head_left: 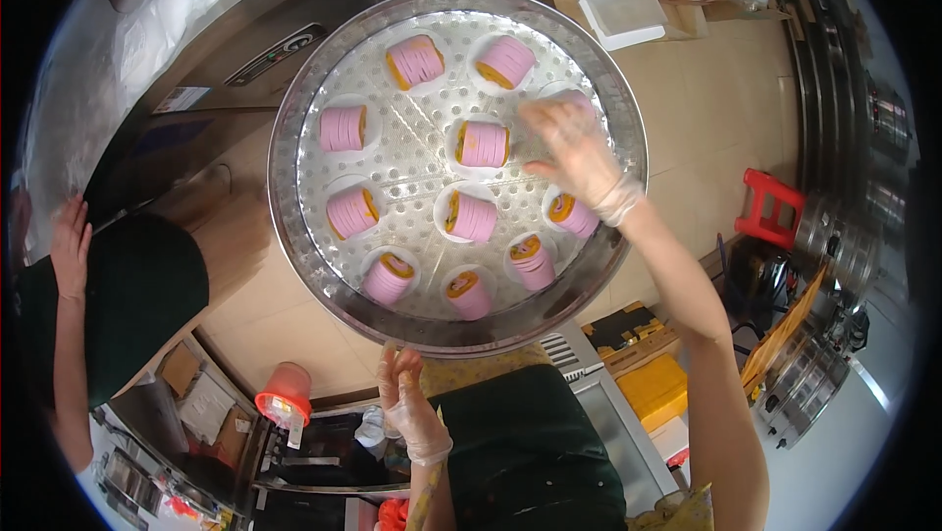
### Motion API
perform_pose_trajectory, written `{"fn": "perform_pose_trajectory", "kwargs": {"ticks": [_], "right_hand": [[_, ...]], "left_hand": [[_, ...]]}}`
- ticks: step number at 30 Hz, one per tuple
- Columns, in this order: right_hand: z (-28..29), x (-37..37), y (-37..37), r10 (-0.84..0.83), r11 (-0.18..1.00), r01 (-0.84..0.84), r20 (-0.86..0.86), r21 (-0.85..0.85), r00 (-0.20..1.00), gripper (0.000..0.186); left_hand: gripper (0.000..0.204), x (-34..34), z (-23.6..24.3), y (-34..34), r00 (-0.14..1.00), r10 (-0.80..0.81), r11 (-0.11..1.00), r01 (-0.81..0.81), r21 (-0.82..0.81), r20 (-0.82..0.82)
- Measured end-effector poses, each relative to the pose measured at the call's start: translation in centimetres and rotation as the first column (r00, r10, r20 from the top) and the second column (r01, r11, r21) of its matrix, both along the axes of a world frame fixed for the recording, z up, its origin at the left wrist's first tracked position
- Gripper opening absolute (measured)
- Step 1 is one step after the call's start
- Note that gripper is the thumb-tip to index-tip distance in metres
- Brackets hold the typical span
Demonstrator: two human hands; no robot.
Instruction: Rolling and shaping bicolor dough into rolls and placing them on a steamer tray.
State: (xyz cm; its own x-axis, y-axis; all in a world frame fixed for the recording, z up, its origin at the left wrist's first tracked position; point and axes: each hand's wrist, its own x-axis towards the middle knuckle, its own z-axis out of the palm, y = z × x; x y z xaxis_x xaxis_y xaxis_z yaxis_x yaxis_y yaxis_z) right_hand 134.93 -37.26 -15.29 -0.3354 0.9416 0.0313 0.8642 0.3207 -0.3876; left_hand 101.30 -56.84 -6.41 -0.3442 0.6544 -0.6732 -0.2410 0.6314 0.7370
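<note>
A large round metal steamer tray (422,148) with a perforated base holds several pink-and-orange rolled buns, such as the scored roll (484,144) at the middle, on white paper rounds. My right hand (579,153), in a clear glove and blurred, is over the tray's right side with fingers and thumb apart. Its fingers partly cover a pink roll (572,99) at the upper right. Another roll (573,215) lies just below that wrist. My left hand (410,408), also gloved, is at the tray's near rim, fingers slightly bent and nothing visible in them; contact with the rim is unclear.
At the left stands another person (128,305) in dark clothing, beside a steel machine with a control panel (280,53). A red stool (768,207) and stacked metal steamers (805,374) are at the right. An orange bucket (285,392) sits at the lower left.
</note>
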Motion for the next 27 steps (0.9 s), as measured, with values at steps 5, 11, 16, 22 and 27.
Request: {"fn": "perform_pose_trajectory", "kwargs": {"ticks": [5,11,16,22,27], "right_hand": [[-2.4,-6.4,1.2,-0.041,0.999,0.041,-0.06,0.002,0.997,0.083],[-4.1,-8.0,1.6,-0.105,0.991,0.11,-0.067,0.07,0.992,0.07],[-4.6,-8.9,3.0,-0.08,0.996,0.083,-0.069,0.035,0.994,0.076],[-0.1,-2.8,-1.8,-0.315,0.946,0.325,-0.238,0.001,0.919,0.068],[2.5,-0.4,-10.8,-0.509,0.844,0.522,0.122,-0.122,0.852,0.066]], "left_hand": [[0.05,0.6,0.3,0.4,1.0,-0.02,1.0,0.02,0.024,0.022],[0.049,0.2,0.5,0.6,0.999,-0.045,0.999,0.045,0.009,-0.003],[0.049,0.1,0.3,0.4,0.998,-0.062,0.998,0.062,-0.006,0.0],[0.049,-1.1,0.6,0.3,0.993,-0.113,0.993,0.113,0.024,-0.022],[0.048,-1.3,0.2,0.2,0.992,-0.124,0.992,0.124,0.0,-0.017]]}}
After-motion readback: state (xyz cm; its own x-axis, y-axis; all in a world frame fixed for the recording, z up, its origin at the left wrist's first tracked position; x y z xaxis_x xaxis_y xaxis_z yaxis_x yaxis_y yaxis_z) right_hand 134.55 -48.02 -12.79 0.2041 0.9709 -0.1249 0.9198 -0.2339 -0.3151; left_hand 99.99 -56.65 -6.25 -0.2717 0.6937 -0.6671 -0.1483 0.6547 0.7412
